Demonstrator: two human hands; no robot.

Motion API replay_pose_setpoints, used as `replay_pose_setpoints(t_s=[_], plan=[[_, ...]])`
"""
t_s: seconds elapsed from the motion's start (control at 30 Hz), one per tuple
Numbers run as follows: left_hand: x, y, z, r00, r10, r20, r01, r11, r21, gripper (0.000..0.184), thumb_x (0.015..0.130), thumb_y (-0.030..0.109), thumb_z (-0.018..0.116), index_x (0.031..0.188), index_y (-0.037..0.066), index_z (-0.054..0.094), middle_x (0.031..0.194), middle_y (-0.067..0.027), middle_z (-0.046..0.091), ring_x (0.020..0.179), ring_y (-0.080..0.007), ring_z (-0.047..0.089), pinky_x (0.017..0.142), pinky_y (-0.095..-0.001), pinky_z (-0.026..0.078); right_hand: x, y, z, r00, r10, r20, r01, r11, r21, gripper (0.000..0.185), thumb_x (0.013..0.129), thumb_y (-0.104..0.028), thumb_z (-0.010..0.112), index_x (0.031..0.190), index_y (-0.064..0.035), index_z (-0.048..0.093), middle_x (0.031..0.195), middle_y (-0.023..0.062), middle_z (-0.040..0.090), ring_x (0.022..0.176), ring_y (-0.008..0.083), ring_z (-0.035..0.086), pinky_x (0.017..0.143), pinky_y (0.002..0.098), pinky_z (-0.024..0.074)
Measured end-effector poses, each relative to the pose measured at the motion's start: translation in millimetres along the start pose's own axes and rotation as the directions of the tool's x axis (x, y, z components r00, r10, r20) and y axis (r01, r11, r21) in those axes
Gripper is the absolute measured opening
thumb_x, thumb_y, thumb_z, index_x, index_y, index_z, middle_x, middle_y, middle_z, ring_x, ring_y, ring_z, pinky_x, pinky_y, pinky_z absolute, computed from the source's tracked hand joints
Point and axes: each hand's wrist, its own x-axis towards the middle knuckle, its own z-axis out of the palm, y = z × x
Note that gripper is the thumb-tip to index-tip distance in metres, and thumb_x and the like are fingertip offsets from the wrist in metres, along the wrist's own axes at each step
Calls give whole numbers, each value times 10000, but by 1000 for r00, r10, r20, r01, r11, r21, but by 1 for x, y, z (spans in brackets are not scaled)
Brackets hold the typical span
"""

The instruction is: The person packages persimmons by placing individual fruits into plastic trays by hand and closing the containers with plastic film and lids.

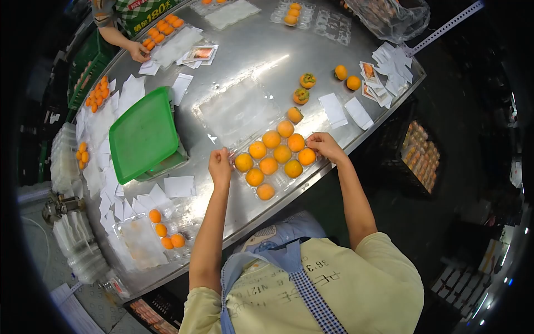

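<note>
In front of me lies an open clear plastic clamshell box [281,190], its cups filled with orange persimmons [282,153]. The transparent lid [239,113] is folded back flat on the table, away from me. My left hand [221,168] pinches the left edge of the box near the hinge side. At the opposite end my right hand [327,147] has its thumb and fingers closed on the right edge, beside a persimmon. One loose persimmon [295,114] rests just past the far corner. Two more with green leafy caps [304,89] lie beyond it.
A green-lidded tub [143,133] stands on the metal table [334,47] to the left. White cards [345,112] and two persimmons [347,78] lie right. Another person's hand [139,52] is beside a filled tray [163,32] at far left. A crate [420,156] sits below the right edge.
</note>
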Motion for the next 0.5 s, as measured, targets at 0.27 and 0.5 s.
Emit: replay_pose_setpoints(t_s=[0.27,0.5], plan=[[21,23,72,987,-129,98,148,962,-231,224,929,240,538,964,26,479,930,-110,602,711,-158,594,567,-321,572,32,-6,-64,989,17,-149,-20,1000,-20,153,817,-166,625,875,-26,649,705,8,590,558,87,514,469,220,394],[45,13,92,979,-69,192,93,988,-122,217,902,179,549,1042,35,469,994,-115,595,823,-175,596,662,-321,575,54,5,-85,951,-69,-301,58,997,-45,176,816,-178,654,906,-28,669,781,7,627,668,91,554,567,230,432]])
